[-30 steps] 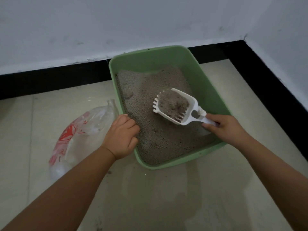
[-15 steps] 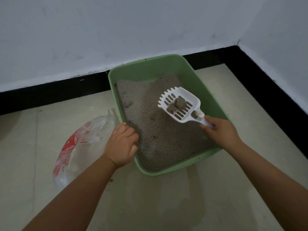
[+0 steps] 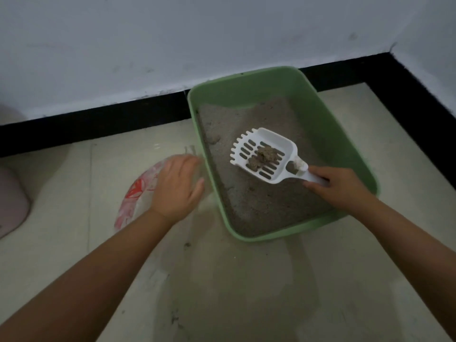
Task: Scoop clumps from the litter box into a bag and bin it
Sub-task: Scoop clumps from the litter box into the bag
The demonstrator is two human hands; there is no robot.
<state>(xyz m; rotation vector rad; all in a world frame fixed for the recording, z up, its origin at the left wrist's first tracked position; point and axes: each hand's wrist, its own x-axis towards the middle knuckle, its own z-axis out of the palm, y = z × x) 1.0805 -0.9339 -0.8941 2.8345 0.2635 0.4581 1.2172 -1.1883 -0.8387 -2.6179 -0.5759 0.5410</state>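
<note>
Dim, soft pic, wide-angle bend, left hand (image 3: 176, 187) blurred

Pale tiled floor (image 3: 246, 292) (dusty): green litter box (image 3: 350, 154), clear red-printed bag (image 3: 138, 193) beside it, pink object (image 3: 12, 201) far left.

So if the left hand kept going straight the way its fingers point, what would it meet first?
Probably the green litter box's near-side wall; the left hand hovers over the plastic bag, though its height is unclear.

Home corner: litter box (image 3: 345, 134), tiled floor (image 3: 246, 292)
</note>
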